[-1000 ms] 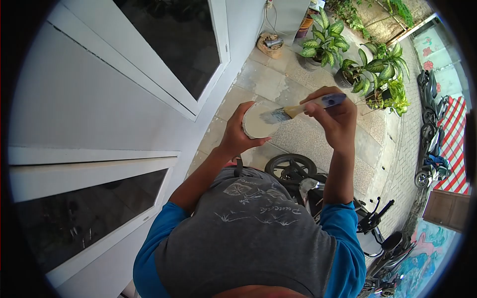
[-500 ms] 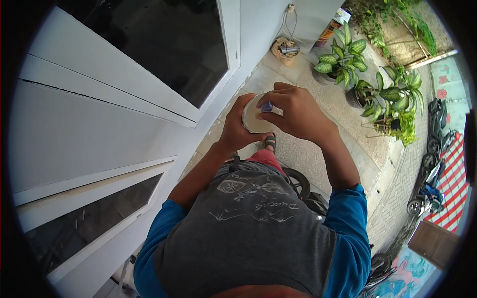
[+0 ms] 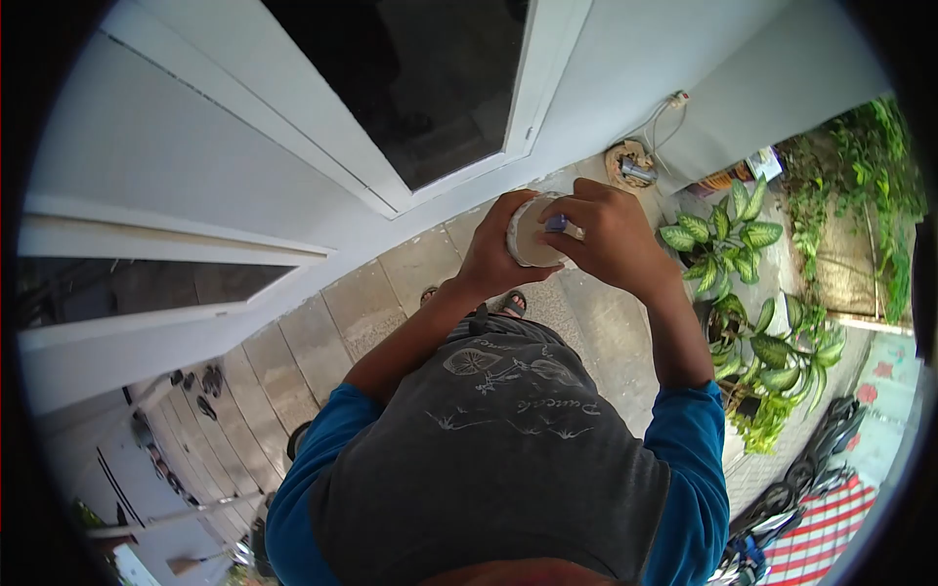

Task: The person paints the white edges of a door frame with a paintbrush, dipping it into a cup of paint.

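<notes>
A round whitish container (image 3: 526, 236), seen from above with a pale round top, is held out in front of my body. My left hand (image 3: 489, 246) wraps round its left side, thumb along the near edge. Over the right part of the container, my right hand (image 3: 618, 234) is closed with finger and thumb pinched on a small purple-blue thing (image 3: 557, 224). What kind of thing it is, I cannot tell. The right fingers hide part of the container's top.
A white wall with a dark-paned window (image 3: 420, 98) stands close ahead and left. Potted plants (image 3: 728, 239) line the right side. A basket with a cable (image 3: 630, 164) sits by the wall. Sandals (image 3: 207, 391) lie on the tiled floor; motorbikes (image 3: 801, 479) stand at lower right.
The view has turned and shifted, bringing more tiled floor and the sandals at left into sight. Both feet now show below the hands. The hands keep the same hold on container and purple-blue thing.
</notes>
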{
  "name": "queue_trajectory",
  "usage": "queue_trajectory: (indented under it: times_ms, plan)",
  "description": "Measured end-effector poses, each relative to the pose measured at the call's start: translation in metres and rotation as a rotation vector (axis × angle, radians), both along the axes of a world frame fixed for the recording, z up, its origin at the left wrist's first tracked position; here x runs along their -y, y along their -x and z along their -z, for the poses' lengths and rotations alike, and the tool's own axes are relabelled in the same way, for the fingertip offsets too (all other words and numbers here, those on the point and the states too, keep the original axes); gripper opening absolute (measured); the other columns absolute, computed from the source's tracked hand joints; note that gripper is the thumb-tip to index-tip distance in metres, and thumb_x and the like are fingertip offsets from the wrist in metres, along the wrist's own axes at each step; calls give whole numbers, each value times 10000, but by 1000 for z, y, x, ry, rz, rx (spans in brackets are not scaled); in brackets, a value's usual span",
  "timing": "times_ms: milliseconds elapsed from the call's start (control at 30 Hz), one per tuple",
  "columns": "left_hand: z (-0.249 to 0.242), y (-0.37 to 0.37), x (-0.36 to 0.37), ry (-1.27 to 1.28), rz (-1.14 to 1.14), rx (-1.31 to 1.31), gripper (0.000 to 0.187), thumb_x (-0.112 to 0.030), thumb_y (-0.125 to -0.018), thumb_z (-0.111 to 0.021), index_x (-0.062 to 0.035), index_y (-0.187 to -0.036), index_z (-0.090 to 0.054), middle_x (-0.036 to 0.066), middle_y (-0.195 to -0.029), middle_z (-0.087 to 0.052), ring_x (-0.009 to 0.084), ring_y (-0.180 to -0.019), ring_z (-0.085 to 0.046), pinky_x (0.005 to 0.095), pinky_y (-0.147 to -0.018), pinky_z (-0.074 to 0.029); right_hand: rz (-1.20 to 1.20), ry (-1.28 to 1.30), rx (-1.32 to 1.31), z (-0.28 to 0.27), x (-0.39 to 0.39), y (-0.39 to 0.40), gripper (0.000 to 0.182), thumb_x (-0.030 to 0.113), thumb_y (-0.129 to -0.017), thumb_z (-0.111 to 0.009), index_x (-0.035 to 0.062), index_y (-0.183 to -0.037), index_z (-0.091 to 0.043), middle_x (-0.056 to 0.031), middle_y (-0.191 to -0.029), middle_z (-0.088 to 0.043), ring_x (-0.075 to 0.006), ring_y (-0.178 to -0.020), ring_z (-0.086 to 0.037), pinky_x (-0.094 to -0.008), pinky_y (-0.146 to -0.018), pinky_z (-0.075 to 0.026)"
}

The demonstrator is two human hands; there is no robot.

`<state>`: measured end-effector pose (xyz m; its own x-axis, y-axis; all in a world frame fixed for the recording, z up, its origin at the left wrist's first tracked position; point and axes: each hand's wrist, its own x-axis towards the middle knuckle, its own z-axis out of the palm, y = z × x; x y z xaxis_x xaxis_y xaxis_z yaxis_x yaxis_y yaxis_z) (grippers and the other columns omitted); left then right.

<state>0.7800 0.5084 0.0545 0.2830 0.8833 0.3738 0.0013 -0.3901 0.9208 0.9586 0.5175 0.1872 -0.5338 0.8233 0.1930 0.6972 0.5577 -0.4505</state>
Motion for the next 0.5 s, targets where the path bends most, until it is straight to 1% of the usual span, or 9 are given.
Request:
queue_trajectory:
  times_ms: [33,67,100,167,200,233,300,400,500]
  plan:
    - [2,-4,2,4,-32,1,873,-212,-619,-948,-66,-1344,-484,100,-1237,-603,216,-1143,-609,356,-964,-493,7,26,-53,1,-2,-7,215,198,-751,-787,66,-910,-731,-114,-779,-638,-317,-737,-667,-412,-659,-529]
    - [5,-7,4,12,-66,-20,870,-204,-622,-947,-63,-1344,-483,102,-1237,-603,218,-1146,-608,357,-968,-491,15,44,-118,2,-4,-13,211,159,-761,-802,47,-922,-726,-114,-794,-668,-274,-711,-664,-379,-640,-521]
    - [7,-11,6,18,-98,-40,867,-195,-625,-946,-61,-1345,-483,104,-1237,-603,220,-1149,-607,358,-971,-490,-11,47,-116,3,-5,-21,211,159,-761,-802,47,-922,-726,-114,-794,-668,-274,-711,-664,-379,-640,-521]
    - [11,-16,8,23,-154,-37,864,-192,-627,-946,-60,-1344,-483,104,-1237,-603,222,-1153,-606,359,-976,-487,125,161,-369,5,-8,-33,219,138,-782,-820,13,-928,-715,-102,-781,-689,-199,-673,-640,-326,-626,-506]
    - [13,-18,9,28,-182,-35,860,-189,-630,-945,-58,-1343,-482,105,-1238,-602,224,-1157,-604,361,-980,-485,175,156,-382,1,-8,-36,222,129,-805,-824,-14,-924,-704,-78,-746,-686,-125,-649,-595,-269,-609,-476]
    - [15,-20,10,30,-200,-37,860,-189,-630,-945,-58,-1343,-482,105,-1238,-602,224,-1157,-604,361,-980,-485,157,162,-382,4,-7,-38,222,129,-805,-824,-14,-924,-704,-78,-746,-686,-125,-649,-595,-269,-609,-476]
    - [16,-24,10,48,-202,-32,858,-185,-634,-941,-56,-1346,-479,110,-1235,-602,231,-1161,-603,364,-988,-480,295,222,-481,12,-5,-43,204,116,-811,-816,-14,-919,-701,-63,-737,-682,-96,-651,-591,-243,-601,-463]
    - [20,-30,10,22,-226,-53,889,-193,-623,-944,-66,-1358,-459,124,-1252,-565,272,-1166,-588,380,-966,-487,250,164,-461,19,-1,-43,180,102,-815,-806,-11,-903,-697,-59,-729,-680,-84,-653,-589,-232,-592,-454]
    - [25,-36,9,41,-243,-59,886,-191,-623,-942,-70,-1358,-461,123,-1250,-565,278,-1167,-584,381,-962,-488,215,211,-490,26,2,-47,175,99,-815,-805,-11,-889,-690,-57,-723,-677,-87,-655,-590,-239,-591,-459]
